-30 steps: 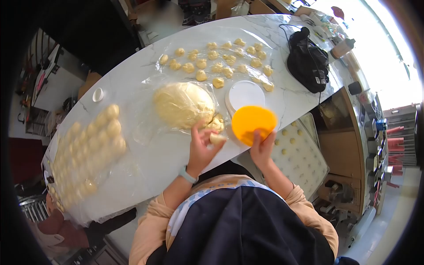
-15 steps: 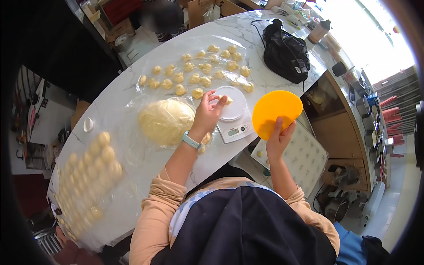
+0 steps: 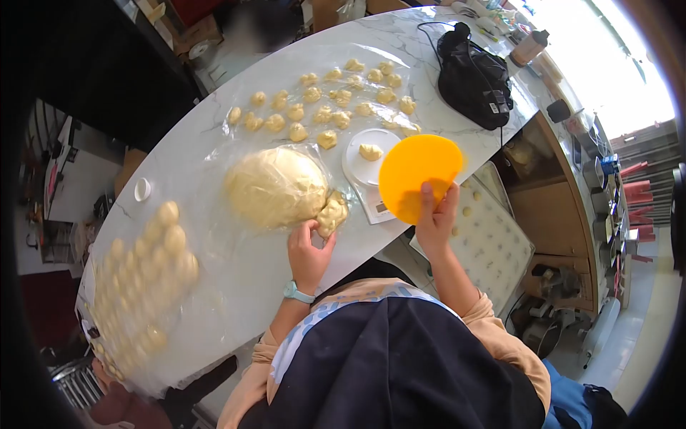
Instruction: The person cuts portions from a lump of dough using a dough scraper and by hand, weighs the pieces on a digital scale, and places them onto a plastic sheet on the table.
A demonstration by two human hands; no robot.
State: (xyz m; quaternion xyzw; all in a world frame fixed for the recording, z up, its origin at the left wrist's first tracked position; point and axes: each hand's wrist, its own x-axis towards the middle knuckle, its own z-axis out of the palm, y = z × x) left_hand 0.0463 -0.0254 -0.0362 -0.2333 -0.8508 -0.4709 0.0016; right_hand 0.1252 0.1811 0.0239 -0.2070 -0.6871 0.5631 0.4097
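Observation:
My right hand grips a round yellow plastic dough scraper, held up at the near edge of the table and overlapping part of a white kitchen scale. On the scale's round plate lies a small dough piece. My left hand has thumb and fingers closed on the near end of a lumpy dough strip. That strip lies against a large smooth mound of dough partly covered by clear plastic film.
Several small dough lumps lie on plastic film at the far side. Rounded dough balls sit under film at left, near a small white cup. A black bag lies far right. Below the table edge stands a tray of small pieces.
My left hand has let go of the dough piece on the scale and moved back toward me onto the dough strip. The scraper has shifted left, now overlapping the scale.

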